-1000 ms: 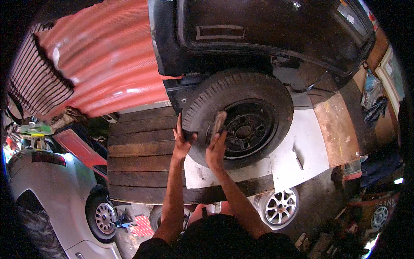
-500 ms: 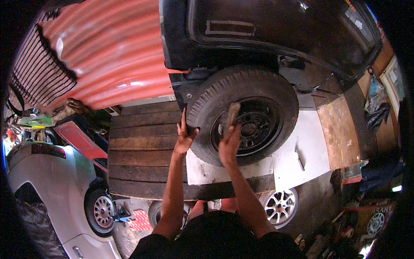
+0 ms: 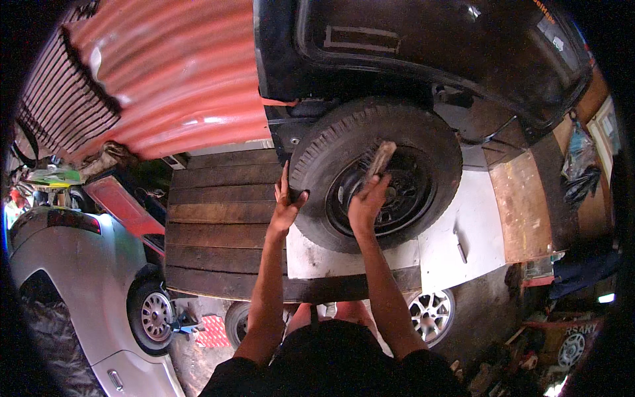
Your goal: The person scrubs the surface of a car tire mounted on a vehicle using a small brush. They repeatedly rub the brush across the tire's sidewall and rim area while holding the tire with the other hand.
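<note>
A black tyre (image 3: 321,149) on a dark steel rim (image 3: 411,205) stands tilted before me on the wooden bench, partly over a white sheet (image 3: 324,261). My left hand (image 3: 287,210) rests against the tyre's left side, fingers spread and thumb apart. In my right hand (image 3: 368,206) is a wooden-backed brush (image 3: 381,159), its dark bristles toward the rim. The fingers wrap round its lower end, over the left part of the rim near the hub. Where exactly the bristles touch is hard to make out.
Behind the tyre is a black vehicle panel with a window (image 3: 423,33). A red corrugated sheet (image 3: 178,73) rises at far left, above the plank bench (image 3: 211,213). A dark pen-like stick (image 3: 460,248) lies on the white sheet. A silver car (image 3: 86,264) stands at left, a white alloy wheel (image 3: 431,314) below.
My right hand has moved up and to the right across the rim with the brush. The left hand stays against the tyre. The whole view has shifted slightly.
</note>
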{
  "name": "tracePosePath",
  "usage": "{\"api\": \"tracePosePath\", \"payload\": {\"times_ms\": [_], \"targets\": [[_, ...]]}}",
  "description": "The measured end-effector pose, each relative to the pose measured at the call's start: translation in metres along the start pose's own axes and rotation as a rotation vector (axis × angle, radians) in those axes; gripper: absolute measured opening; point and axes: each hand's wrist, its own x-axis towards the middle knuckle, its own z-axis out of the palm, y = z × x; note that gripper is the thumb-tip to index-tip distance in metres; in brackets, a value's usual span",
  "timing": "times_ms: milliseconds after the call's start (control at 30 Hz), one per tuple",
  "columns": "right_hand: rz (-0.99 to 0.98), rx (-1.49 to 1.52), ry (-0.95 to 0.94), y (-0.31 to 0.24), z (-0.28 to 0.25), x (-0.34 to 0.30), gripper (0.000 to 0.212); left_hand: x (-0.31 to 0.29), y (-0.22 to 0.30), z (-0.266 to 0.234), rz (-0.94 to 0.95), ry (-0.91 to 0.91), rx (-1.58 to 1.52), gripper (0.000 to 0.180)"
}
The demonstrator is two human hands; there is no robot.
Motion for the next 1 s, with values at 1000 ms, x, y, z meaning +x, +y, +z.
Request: {"api": "tracePosePath", "payload": {"times_ms": [1000], "targets": [[-0.157, -0.307, -0.569, 0.151, -0.002, -0.122, 0.042, 0.008, -0.033, 0.008, 0.078, 0.031, -0.208, 0.086]]}}
